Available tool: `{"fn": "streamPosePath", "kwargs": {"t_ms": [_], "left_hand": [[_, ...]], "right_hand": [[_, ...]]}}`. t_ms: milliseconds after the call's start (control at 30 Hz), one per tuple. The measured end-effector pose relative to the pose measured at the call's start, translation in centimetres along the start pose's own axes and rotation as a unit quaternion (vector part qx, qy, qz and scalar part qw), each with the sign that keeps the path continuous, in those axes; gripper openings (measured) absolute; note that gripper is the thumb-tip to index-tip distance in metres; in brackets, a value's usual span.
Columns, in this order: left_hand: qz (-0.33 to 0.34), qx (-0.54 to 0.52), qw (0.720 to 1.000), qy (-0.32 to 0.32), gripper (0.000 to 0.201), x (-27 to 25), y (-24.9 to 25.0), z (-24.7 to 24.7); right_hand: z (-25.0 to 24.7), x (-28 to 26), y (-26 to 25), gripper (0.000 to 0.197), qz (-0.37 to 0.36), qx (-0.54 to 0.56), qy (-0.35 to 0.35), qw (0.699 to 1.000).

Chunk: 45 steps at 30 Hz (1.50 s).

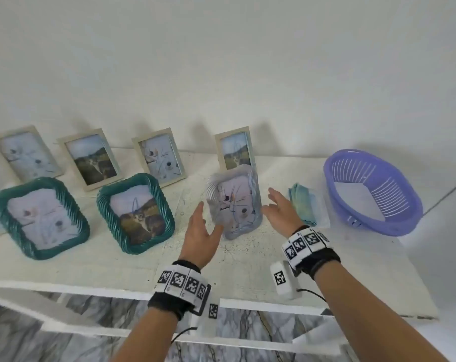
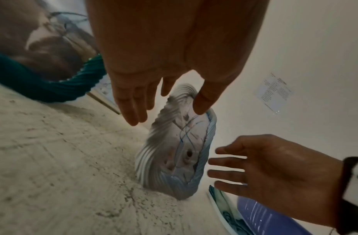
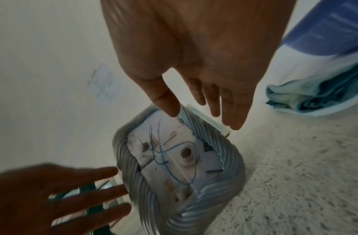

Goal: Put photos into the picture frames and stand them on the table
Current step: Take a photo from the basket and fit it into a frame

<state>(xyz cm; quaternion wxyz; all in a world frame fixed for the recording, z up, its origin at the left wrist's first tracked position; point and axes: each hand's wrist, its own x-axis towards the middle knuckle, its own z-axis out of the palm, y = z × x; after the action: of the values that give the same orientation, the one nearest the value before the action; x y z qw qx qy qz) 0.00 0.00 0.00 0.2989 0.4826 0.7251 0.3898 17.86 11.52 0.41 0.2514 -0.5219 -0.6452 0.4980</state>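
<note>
White worktop runs along the wall, surface rough and speckled. At its right end sits a purple slotted basket, upright, nothing visible in it. Back row by the wall: four pale rectangular frames standing with photos in them. In front of them, two teal ribbed frames, and, both leaning back with photos inside, the second one showing a cat.

The light-blue ribbed frame stands upright on the worktop just in front of the fourth pale frame, with an abstract line-drawing photo in it. It looks a bit motion-blurred in all views.

Your left hand is on the frame's left side, fingers straight and spread, holding nothing; thumb sits right at the frame's lower left edge, can't tell if it touches. Your right hand is on the frame's right side, fingers straight and apart, holding nothing, a small gap to the frame in the wrist views.

A folded teal-and-white cloth lies between your right hand and the basket. Marker bands on both wrists.
</note>
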Motion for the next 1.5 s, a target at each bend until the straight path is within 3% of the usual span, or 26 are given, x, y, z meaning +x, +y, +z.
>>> {"fn": "streamPosePath", "kwargs": {"t_ms": [100, 233, 333, 433, 567, 700, 933, 1000, 1133, 1300, 1433, 1500], "left_hand": [[0.000, -0.026, 1.000, 0.000, 0.072, 0.4, 0.8, 1.0], [-0.005, -0.039, 0.999, 0.022, 0.066, 0.0, 2.0, 0.3], [0.002, -0.026, 1.000, -0.010, 0.060, -1.1, 3.8, -0.1], [0.001, -0.024, 0.999, -0.049, 0.063, -2.4, 5.3, 0.4], [0.003, 0.000, 0.996, -0.084, 0.101, -3.8, 7.4, 2.4], [0.015, -0.029, 0.995, -0.097, 0.119, -4.2, 8.0, 5.7], [-0.033, -0.104, 0.986, -0.124, 0.146, -4.5, 7.9, 8.8], [-0.037, -0.145, 0.980, -0.132, 0.142, -4.7, 8.4, 8.7], [-0.043, -0.197, 0.964, -0.173, 0.135, -4.7, 8.3, 8.1], [-0.013, -0.265, 0.938, -0.222, 0.132, -4.6, 7.1, 7.0], [-0.008, -0.314, 0.929, -0.197, 0.113, -4.5, 5.4, 6.0], [-0.012, -0.330, 0.932, -0.150, 0.092, -4.2, 4.3, 5.6]], "right_hand": [[0.3, 0.7, 0.0, 0.044, -0.055, -0.016, 0.004, 0.998], [-1.5, -0.3, 0.5, 0.030, -0.063, 0.040, 0.105, 0.992], [-2.9, -2.3, 0.8, 0.009, -0.104, 0.072, 0.086, 0.988], [-3.9, -4.7, 1.8, 0.021, -0.069, 0.206, 0.027, 0.976], [-5.0, -6.7, 3.4, 0.012, -0.009, 0.352, 0.011, 0.936], [-5.5, -7.6, 3.9, 0.032, 0.023, 0.414, 0.024, 0.910], [-5.5, -9.4, 1.9, 0.044, 0.022, 0.437, -0.108, 0.893], [-5.3, -9.3, 2.1, 0.045, 0.009, 0.426, -0.113, 0.898], [-5.0, -8.7, 2.7, 0.075, 0.020, 0.380, -0.063, 0.923], [-4.6, -8.1, 3.5, 0.048, 0.011, 0.352, -0.019, 0.936], [-4.9, -7.9, 3.9, 0.042, 0.027, 0.349, 0.011, 0.937], [-5.3, -7.9, 4.4, 0.033, 0.030, 0.323, 0.030, 0.945]]}}
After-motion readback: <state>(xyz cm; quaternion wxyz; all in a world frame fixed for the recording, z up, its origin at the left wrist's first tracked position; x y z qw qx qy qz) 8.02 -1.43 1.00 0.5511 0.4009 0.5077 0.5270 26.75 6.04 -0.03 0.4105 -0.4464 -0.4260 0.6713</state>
